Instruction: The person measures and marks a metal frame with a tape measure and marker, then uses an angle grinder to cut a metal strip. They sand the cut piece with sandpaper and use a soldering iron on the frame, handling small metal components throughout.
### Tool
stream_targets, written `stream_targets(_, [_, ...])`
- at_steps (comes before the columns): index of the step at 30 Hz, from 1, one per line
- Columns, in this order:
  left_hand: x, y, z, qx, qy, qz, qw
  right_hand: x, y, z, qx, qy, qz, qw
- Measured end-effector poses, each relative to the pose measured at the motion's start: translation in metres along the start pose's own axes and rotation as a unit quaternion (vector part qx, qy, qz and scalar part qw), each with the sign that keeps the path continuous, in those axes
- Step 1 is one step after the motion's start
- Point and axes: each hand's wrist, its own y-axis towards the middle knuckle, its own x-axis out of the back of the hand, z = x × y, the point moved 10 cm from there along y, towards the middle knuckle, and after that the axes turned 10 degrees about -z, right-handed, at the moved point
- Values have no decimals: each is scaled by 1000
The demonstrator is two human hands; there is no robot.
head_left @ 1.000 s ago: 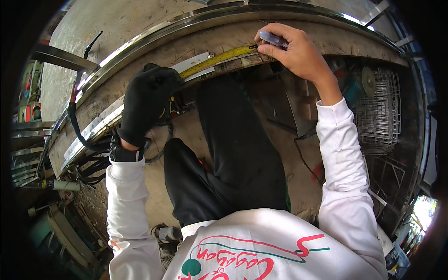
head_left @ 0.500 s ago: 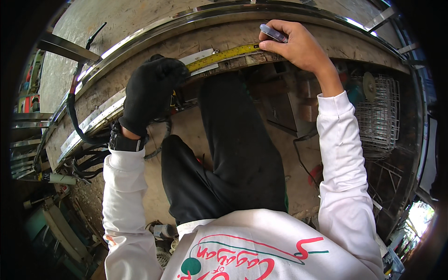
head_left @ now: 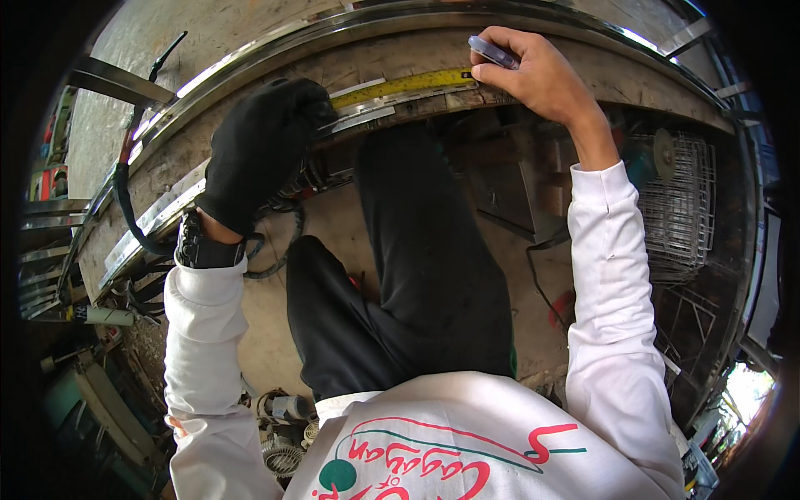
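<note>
Red script lettering point(head_left: 408, 460) stands upside down on the white long-sleeved shirt point(head_left: 475, 396) at the near side, with a green disc point(head_left: 337, 476) to its left, thin red and green curved lines point(head_left: 408, 419) beyond it and a red flourish point(head_left: 542, 446) at right. The yellow tape-measure blade point(head_left: 404, 86) at the far side carries dark markings, probably graduations, too small to read.

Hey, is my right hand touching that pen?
Touching: the head view shows the bare right hand closed around the pen, with no gap showing.
</note>
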Motion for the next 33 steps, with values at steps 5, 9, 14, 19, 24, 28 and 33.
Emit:
stream_targets(5, [12,-15,-6,-71,59,-92,992,2,-3,5,3,0,-12,1000])
stream_targets(9, [17,-46,-28,-142,166,-136,966,1,-4,3,0,10,-9,1000])
stream_targets(14, [19,-42,-6,-78,51,-19,995,0,-6,6,9,13,-20,1000])
stream_targets(19, [22,-20,-5,9,9,81,997,3,-8,4,5,10,-26,1000])
stream_targets(24, [19,-11,-37,-154,167,21,974,1,-8,2,3,21,-30,999])
stream_targets(28, [-8,-4,-53,-167,242,-11,956,1,-8,3,3,11,-32,999])
stream_targets(33, [-4,-8,-60,-169,257,-79,948,3,-10,3,0,16,-41,999])
